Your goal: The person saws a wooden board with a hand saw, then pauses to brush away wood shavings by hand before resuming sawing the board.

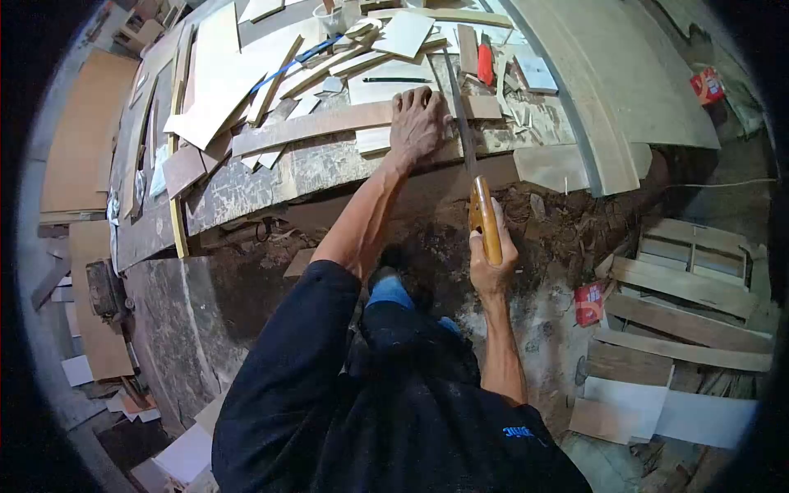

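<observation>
My right hand [497, 261] is wrapped around the wooden handle of a handsaw [484, 209]. The saw's long, narrow blade points away from me and lies across a wooden strip [316, 124] close to the strip's right end. Just left of the blade, my left hand [417, 125] presses down on the strip with its fingers curled over the far edge. The strip rests near the front edge of the workbench [316, 168]. Beyond my left hand, a black pencil [396, 80] lies on a pale board.
Wood offcuts and white panels cover the bench, with a red-handled tool [485, 64] and a blue strip [296, 62] among them. A long metal-edged board [567, 90] runs along the right. Stacked wood pieces [682, 279] and a red packet [588, 304] lie on the floor.
</observation>
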{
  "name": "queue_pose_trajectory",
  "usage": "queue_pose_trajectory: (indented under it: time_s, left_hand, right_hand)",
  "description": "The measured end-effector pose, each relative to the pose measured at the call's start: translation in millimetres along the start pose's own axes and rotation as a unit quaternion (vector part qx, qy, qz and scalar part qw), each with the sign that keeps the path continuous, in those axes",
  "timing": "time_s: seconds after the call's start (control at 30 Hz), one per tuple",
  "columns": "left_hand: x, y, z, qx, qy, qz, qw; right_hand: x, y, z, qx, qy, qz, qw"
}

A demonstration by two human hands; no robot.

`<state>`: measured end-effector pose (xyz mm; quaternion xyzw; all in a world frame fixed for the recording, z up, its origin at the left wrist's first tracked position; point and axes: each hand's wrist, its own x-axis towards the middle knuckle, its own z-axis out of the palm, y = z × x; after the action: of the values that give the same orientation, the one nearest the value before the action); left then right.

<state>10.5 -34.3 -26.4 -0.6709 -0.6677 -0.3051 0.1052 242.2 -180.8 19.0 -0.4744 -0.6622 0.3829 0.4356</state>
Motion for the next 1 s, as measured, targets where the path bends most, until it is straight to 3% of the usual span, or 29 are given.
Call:
queue_pose_trajectory:
  time_s: [0.2, 0.63, 0.9, 0.93, 1.0]
  left_hand:
    - [1, 0, 0, 0.011, -0.017, -0.016, 1.000]
    - [3, 0, 0, 0.030, -0.063, -0.039, 0.997]
    - [0, -6, 12, 0.048, -0.015, -0.012, 0.999]
    - [-1, -11, 12, 0.056, -0.005, 0.008, 0.998]
    - [0, -10, 14, 0.053, -0.019, -0.005, 0.998]
  right_hand:
    - [-1, 17, 5, 0.007, 0.028, -0.065, 0.997]
    - [-54, -13, -32, 0.016, -0.018, 0.060, 0.998]
    - [-36, -20, -25, -0.028, 0.020, -0.034, 0.999]
    - [-30, -28, -26, -0.028, -0.007, 0.004, 1.000]
    - [-23, -24, -24, -0.027, 0.001, -0.015, 1.000]
